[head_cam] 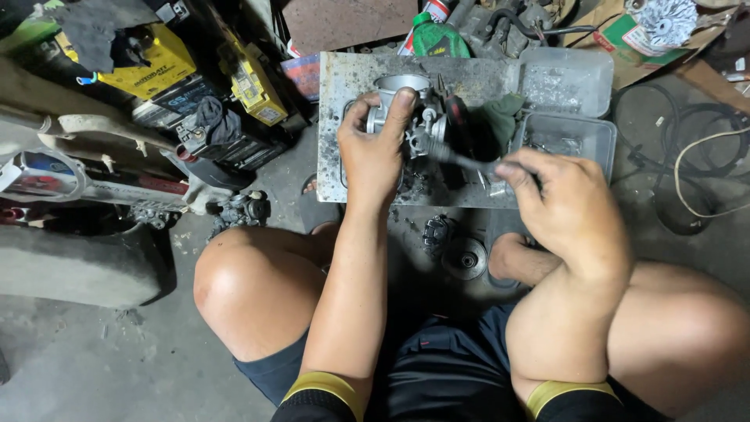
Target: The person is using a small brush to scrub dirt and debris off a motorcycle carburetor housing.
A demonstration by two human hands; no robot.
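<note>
The carburetor (410,117), a small grey metal body with a round open throat at its top, is held above a dirty metal plate (344,78) that lies on the workshop floor; the left hand (375,148) grasps it from the near side, the thumb on the left of the throat and the fingers curled over its rim; the right hand (566,207) is clenched around the handle of a slim dark tool (461,160) (it looks like a screwdriver, but the tip is hidden), and the shaft points to the lower right side of the carburetor, where it seems to touch the body. As a judgement, the work on the carburetor is in the middle: the part is already off its machine and the tool is applied to it, yet the body looks mostly in one piece, so much is left; I cannot tell if a screw is going out or in. Just beside the carburetor lies a green rag (500,117); to the right stand two clear plastic trays (566,78), the nearer one with small parts inside; between the knees, on the floor, lies a round metal part (465,258); far to the left are yellow batteries (156,66).
</note>
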